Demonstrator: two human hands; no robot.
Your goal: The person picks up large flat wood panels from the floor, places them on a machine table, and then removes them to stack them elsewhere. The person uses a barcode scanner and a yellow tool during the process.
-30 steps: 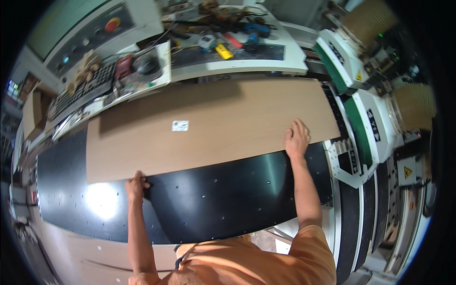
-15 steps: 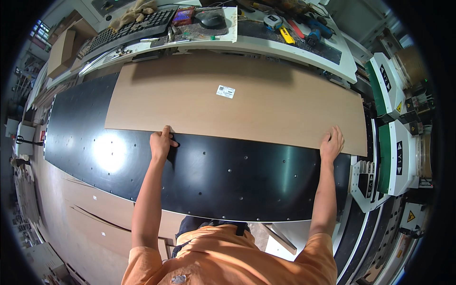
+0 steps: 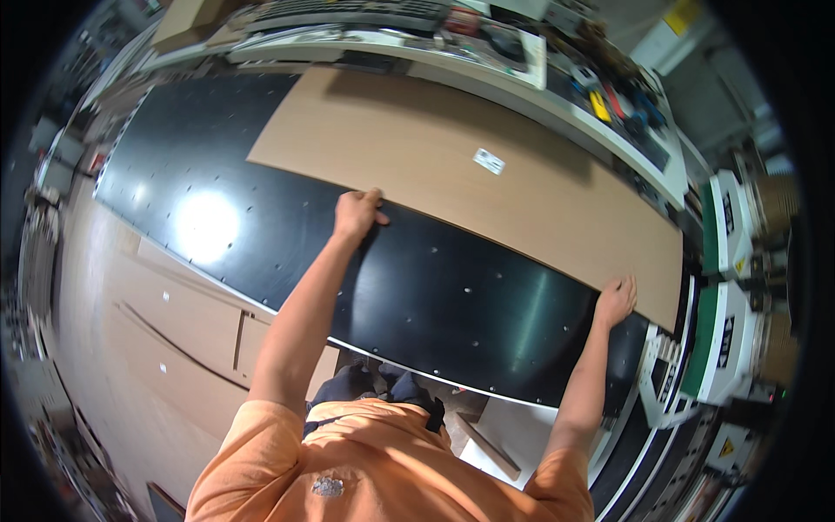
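Board (image 3: 435,152) across the black table (image 3: 426,296), long axis slanting nearer at right; left hand (image 3: 358,215), half-curled, and right hand (image 3: 616,301), loosely bent closer to an end, touch its near edge, grips unclear!

The brown wooden-looking panel (image 3: 417,148) is smooth and matt, its label (image 3: 489,161) papery, the black tabletop (image 3: 444,300) glossy.

Left hand (image 3: 357,214) at the brown board's (image 3: 417,148) near edge, right hand (image 3: 616,301) over that same edge farther right; white label (image 3: 489,161) faces up, glossy black tabletop (image 3: 435,291) lies beneath!
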